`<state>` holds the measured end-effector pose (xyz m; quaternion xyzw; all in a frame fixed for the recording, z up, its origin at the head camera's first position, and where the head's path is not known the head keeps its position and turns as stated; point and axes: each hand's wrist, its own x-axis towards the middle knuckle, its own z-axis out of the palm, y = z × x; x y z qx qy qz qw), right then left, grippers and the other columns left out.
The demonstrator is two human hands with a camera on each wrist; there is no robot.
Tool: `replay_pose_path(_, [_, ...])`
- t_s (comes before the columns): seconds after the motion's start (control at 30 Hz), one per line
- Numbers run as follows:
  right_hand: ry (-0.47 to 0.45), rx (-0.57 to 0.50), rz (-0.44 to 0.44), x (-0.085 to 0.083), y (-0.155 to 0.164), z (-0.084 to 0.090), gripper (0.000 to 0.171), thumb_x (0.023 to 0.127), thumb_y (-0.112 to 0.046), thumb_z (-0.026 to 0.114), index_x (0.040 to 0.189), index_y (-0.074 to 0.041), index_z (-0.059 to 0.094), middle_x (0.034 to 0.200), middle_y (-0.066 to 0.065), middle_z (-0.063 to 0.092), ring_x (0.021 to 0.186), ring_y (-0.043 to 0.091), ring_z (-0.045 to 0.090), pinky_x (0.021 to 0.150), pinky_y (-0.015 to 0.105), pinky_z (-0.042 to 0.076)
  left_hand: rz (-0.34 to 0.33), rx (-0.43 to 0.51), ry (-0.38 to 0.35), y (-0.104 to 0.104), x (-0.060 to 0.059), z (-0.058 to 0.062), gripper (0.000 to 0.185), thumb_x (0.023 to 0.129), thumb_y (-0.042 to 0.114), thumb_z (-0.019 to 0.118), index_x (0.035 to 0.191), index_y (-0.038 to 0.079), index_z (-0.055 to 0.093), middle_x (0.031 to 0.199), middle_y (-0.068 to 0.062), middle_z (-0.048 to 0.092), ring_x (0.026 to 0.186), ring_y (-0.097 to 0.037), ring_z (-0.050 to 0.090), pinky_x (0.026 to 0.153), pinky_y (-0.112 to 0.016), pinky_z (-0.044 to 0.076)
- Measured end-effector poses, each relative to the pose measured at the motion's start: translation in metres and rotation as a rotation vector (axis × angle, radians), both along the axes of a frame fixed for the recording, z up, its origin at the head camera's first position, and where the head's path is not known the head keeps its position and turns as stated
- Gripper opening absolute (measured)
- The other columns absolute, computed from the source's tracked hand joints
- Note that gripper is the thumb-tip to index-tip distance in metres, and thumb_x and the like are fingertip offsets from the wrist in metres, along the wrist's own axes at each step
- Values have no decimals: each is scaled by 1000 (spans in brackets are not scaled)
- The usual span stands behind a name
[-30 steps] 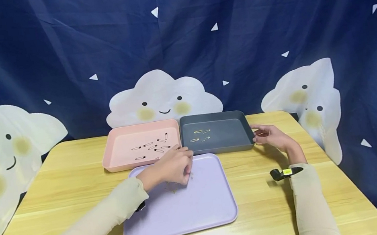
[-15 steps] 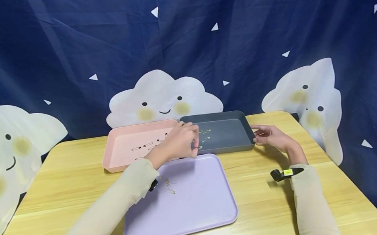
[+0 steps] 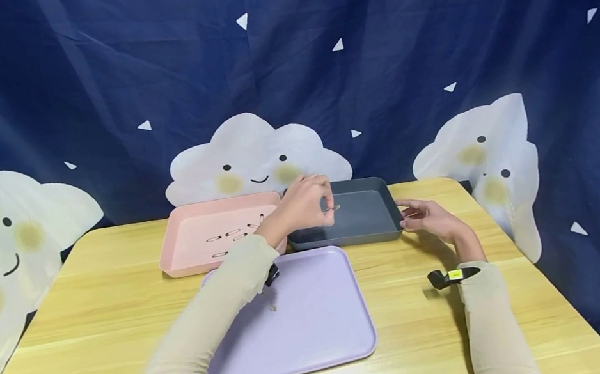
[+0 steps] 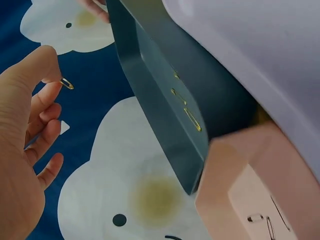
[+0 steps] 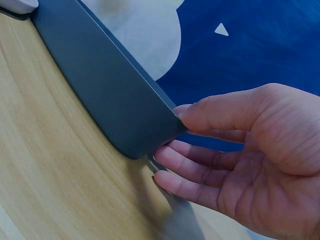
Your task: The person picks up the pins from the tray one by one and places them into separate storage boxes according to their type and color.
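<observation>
Over the dark grey tray (image 3: 364, 210), my left hand (image 3: 308, 204) pinches a gold safety pin (image 4: 67, 84) between thumb and index finger, the other fingers loosely bent. Gold safety pins (image 4: 192, 120) lie inside that tray in the left wrist view; the hand hides them in the head view. At the tray's right end, my right hand (image 5: 250, 145) holds the corner, thumb at the rim and fingers around the end wall. A lilac tray (image 3: 322, 332) lies nearer, with a small gold pin (image 3: 273, 308) on it, partly hidden by the left sleeve.
A pink tray (image 3: 186, 243) holding several black safety pins (image 3: 232, 232) stands against the dark tray's left side. All trays rest on a wooden table (image 3: 417, 350). Behind hangs a blue curtain (image 3: 291, 52) with cloud prints.
My left hand has risen from the lilac tray, moved forward and right over the dark tray, and now shows a gold safety pin at its fingertips. My right hand has stayed at the tray's corner.
</observation>
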<state>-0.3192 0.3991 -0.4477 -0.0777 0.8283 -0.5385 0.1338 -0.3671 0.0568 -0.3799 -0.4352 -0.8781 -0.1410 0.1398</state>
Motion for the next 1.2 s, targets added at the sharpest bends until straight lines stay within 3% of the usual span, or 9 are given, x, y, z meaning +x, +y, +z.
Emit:
replay_pose_path(0.27, [6,5,2,-1,0,0,68,95,-3,65,155,6,34,137,40,50,102,2,59,89,19,55,54,39,-33,22,-9,-5,5,77,23,68,78,20,71,98,6,62,95,-17,55,91,-37,42])
replay_pose_path(0.67, [-1,2,6,-2,0,-1,68,95,-2,65,156,4,34,138,39,51,103,4,60,90,19,55,152,48,-46,38,-24,-35,5,79,24,73,76,20,70,95,5,62,94,-18,56,92,-37,43])
replay_pose_path(1.0, [1,0,4,-2,1,-3,69,95,-1,64,156,5,33,139,39,50,103,2,59,89,19,55,165,-7,-75,44,-23,-44,10,81,27,74,75,23,68,97,7,61,96,-17,57,94,-38,43])
replay_pose_path(1.2, [-5,2,3,-1,2,-2,69,95,-1,64,156,3,33,140,38,50,109,9,59,90,19,55,174,-38,-89,47,-21,-48,9,81,26,74,76,23,68,97,7,61,98,-16,57,100,-39,42])
